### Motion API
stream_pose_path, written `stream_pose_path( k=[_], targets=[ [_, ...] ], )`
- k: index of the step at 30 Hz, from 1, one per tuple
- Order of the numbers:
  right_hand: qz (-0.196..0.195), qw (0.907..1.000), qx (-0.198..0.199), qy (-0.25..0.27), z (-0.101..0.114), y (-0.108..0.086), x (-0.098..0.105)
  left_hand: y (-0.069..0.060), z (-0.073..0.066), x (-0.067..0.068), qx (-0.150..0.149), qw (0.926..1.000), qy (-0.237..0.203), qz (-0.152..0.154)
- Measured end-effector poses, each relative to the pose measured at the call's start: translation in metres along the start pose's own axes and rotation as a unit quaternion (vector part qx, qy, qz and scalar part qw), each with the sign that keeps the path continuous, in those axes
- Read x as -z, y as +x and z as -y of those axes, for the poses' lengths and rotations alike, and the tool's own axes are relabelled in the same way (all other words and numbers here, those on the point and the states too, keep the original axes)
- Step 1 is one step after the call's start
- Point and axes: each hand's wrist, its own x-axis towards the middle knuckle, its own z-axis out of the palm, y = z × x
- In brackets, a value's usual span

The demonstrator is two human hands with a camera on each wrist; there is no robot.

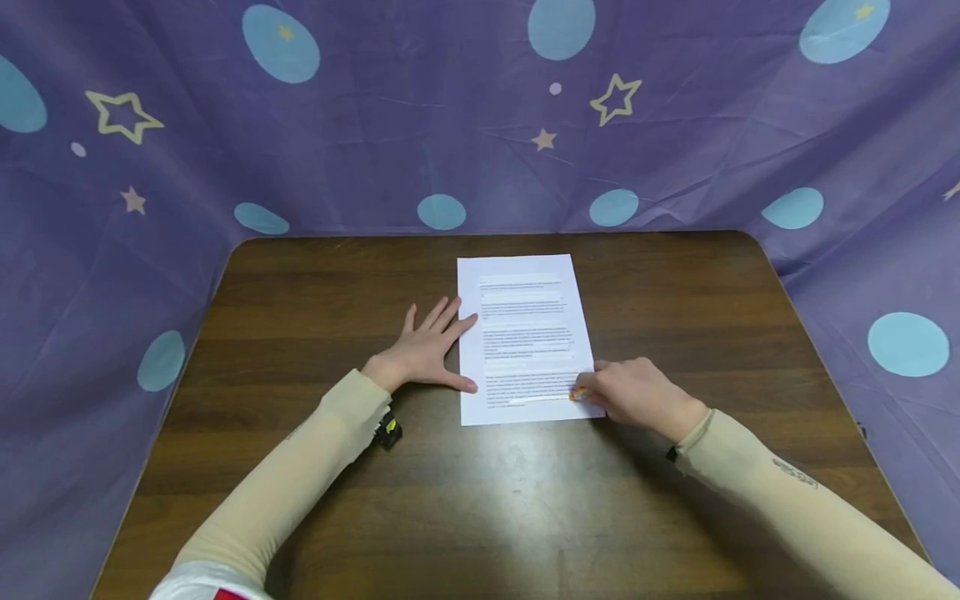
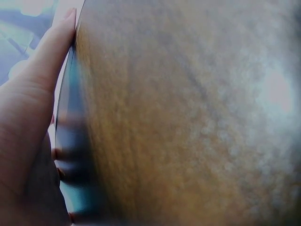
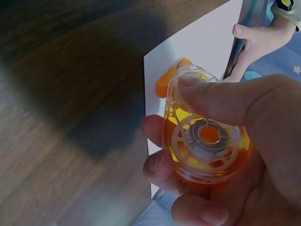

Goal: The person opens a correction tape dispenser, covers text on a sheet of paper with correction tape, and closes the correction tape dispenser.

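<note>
A printed sheet of paper (image 1: 525, 292) lies on the wooden table, with several white strips across its lines of text. My left hand (image 1: 427, 350) rests with spread fingers at the sheet's left edge, its thumb and index fingertip on the paper. In the left wrist view its thumb (image 2: 44, 56) shows at the left. At the lower right of the sheet my right hand (image 1: 637, 392) grips an orange and clear correction tape dispenser (image 3: 207, 136), thumb on top and fingers curled beneath. The dispenser's orange tip (image 3: 165, 82) is over the paper; whether it touches cannot be made out.
The brown wooden table (image 1: 315, 292) has rounded far corners. A purple curtain (image 1: 360, 117) with stars and blue spots hangs behind it and along both sides. A small dark device (image 1: 388, 429) sits at the left wrist.
</note>
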Motion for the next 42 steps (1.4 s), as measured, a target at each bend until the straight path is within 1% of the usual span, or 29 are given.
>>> stream_pose_path(
  k=[8,14,17,20,24,27,29,31,34,36,39,42],
  targets=[
    [-0.006,0.9997,-0.023,-0.007,-0.008,-0.011,0.002,-0.001,-0.002,0.002,-0.001,0.9999,-0.010,-0.001],
    [0.013,0.9994,-0.033,0.004,-0.012,-0.014,0.002,0.001,0.001,-0.001,0.002,0.9999,-0.009,0.003],
    [0.025,0.9991,-0.032,0.013,-0.013,-0.013,0.003,0.002,0.002,-0.003,0.002,0.9999,-0.013,0.004],
    [0.028,0.9991,-0.026,0.016,-0.015,-0.011,0.004,0.003,0.003,-0.005,-0.001,0.9999,-0.014,0.005],
    [0.009,0.9998,-0.011,0.010,-0.014,-0.006,0.006,0.003,0.003,-0.004,-0.004,0.9999,-0.012,0.004],
    [-0.016,0.9998,-0.005,0.004,-0.012,0.000,0.007,0.002,0.002,-0.002,-0.003,0.9999,-0.012,0.003],
    [-0.032,0.9995,-0.006,0.007,-0.010,0.005,0.007,0.002,0.001,-0.002,-0.002,0.9999,-0.011,0.002],
    [-0.035,0.9992,-0.006,0.019,-0.006,0.010,0.007,0.002,0.000,-0.003,0.000,0.9999,-0.010,0.002],
    [-0.028,0.9986,0.010,0.042,0.000,0.017,0.004,0.002,0.000,-0.004,0.002,1.0000,-0.006,0.004],
    [-0.024,0.9975,0.033,0.058,0.007,0.022,0.001,0.001,0.000,-0.005,0.003,1.0000,-0.004,0.005],
    [-0.031,0.9937,0.072,0.080,0.017,0.030,-0.005,0.001,0.001,-0.005,0.002,1.0000,-0.003,0.002],
    [-0.030,0.9897,0.098,0.100,0.027,0.038,-0.010,0.001,0.000,-0.003,0.002,1.0000,-0.002,-0.002]
  ],
)
